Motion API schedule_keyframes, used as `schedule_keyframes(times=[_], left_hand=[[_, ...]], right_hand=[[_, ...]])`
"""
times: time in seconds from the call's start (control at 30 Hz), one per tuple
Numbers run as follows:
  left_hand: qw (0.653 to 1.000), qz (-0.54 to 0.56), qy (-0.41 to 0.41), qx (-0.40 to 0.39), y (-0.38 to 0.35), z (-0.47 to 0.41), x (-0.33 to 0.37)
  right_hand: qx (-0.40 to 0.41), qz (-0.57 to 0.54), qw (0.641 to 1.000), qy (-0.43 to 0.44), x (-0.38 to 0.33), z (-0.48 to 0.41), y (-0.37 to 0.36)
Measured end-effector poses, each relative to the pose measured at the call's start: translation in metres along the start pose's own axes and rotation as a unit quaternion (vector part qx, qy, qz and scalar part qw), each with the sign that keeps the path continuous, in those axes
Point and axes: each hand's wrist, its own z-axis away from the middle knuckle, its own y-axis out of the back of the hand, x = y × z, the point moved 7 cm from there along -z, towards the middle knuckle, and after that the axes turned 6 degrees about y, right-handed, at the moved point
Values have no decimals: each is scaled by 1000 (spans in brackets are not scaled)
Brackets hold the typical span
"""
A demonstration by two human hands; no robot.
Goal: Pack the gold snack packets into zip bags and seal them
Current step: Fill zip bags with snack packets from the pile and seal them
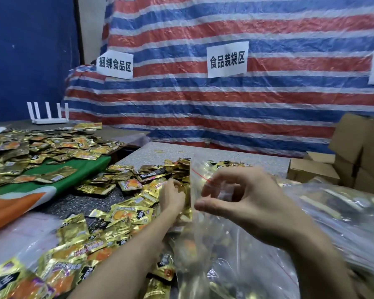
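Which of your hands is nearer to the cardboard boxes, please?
Right. The right hand, pinching the zip bag, sits left of the cardboard boxes; the left hand is farther left, among the gold packets.

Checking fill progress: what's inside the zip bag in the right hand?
Gold packets show through the zip bag the right hand pinches; glare and blur hide their count.

Both arms are bare up to the picture's edge: the left forearm [125, 251] at 7 o'clock, the right forearm [311, 255] at 5 o'clock. The right hand [246, 201] has short, plain nails.
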Motion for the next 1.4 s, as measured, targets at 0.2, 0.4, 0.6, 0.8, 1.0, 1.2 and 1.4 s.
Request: schedule_keyframes(times=[0.2,0.4,0.6,0.8,1.0,1.2,1.4], left_hand=[[984,161,-39,64,51,1,-7],[919,383,-54,77,142,14,0],[816,536,-215,-14,232,42,59],[816,443,-352,-122,241,92,102],[873,246,-382,-178,219,122,117],[894,115,-374,-220,199,130,119],[891,-59,-361,-268,172,134,111]], right_hand=[[-19,55,998,26,-3,-3,-10],[-40,103,993,32,-8,-4,-18],[-88,82,992,42,-15,-5,-31],[-126,59,989,43,-15,-5,-46],[-66,6,996,65,-16,-6,-33],[-37,3,997,71,-15,-6,-29],[-41,-5,993,111,-25,-10,-44]])
